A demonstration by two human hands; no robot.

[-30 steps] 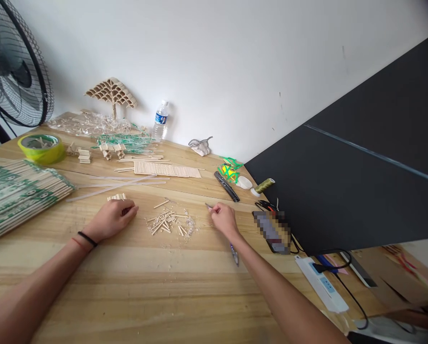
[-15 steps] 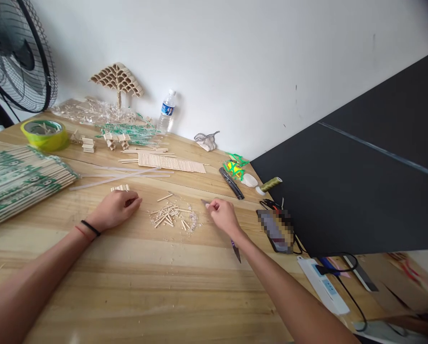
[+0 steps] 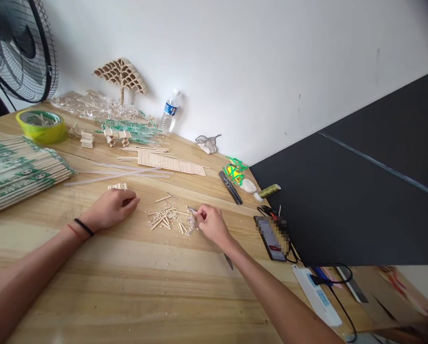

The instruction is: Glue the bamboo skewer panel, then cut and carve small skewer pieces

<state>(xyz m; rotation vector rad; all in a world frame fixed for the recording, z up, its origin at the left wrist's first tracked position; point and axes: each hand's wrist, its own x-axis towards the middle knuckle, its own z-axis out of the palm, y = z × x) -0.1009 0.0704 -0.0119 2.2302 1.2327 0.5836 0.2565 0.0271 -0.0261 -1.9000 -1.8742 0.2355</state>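
Observation:
My left hand [image 3: 115,209] rests on the wooden table with its fingers curled closed, and nothing shows in it. Just behind it sits a small block of short sticks [image 3: 117,186]. My right hand [image 3: 211,221] pinches a slim, dark, pointed tool [image 3: 228,261]; its middle is hidden under the hand, so its exact kind is unclear. The tool's front tip is at the right edge of a pile of short cut sticks and crumbs [image 3: 165,217]. That pile lies between my hands.
Behind lie a flat panel of sticks [image 3: 170,163], clear strips [image 3: 127,173] and a black utility knife [image 3: 230,188]. Left are packaged sticks [image 3: 23,172] and yellow tape [image 3: 41,129]. A stick-built tree [image 3: 121,79] and bottle [image 3: 170,112] stand near the wall. A phone [image 3: 271,239] lies right.
My right hand has moved left with the pointed tool, bringing its tip to the edge of the stick pile. My left hand stays closed in nearly the same place; the view has shifted slightly.

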